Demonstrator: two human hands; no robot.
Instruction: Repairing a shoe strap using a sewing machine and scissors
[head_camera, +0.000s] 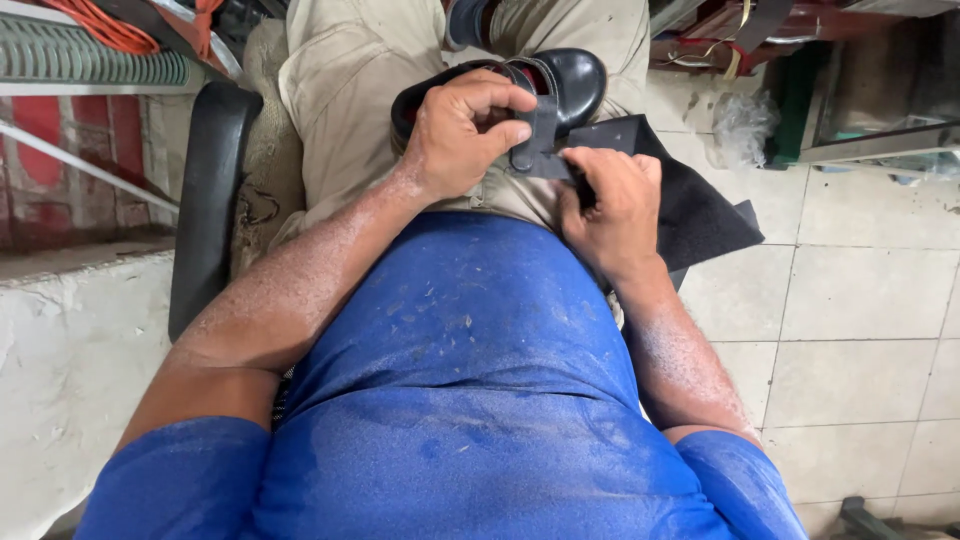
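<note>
- Lowest in the frame, the blue shirt (470, 400) fills the foreground; both bare forearms run up from it toward the middle top, where the work sits on the lap.
- The right hand (612, 205), just right of centre, is clenched around something dark and thin near the strap's lower end; whether that is a tool or a fold of material cannot be told. Judged from this, it should make small, controlled moves and work away from the other thumb.
- The left hand (465, 130), upper centre, is closed over the black shoe (560, 85), thumb and fingers pinching the strap (543, 130) against the upper. That pinch looks like the anchor: keeping the strap flat and taut between the two hands should keep the work straight.
- The shoe lies on the khaki trousers (340, 100), toe toward the top of the frame, opening partly hidden under the left hand. It would probably sit steadier pressed into the thigh than held up.
- A black sheet of material (700, 210) spreads under the right hand and off the lap to the right; it should lie smooth so it does not snag.
- Farther off: a black chair arm (205, 200) at left, pale floor tiles (860, 330) at right, and an orange cable (100, 25) at upper left.
</note>
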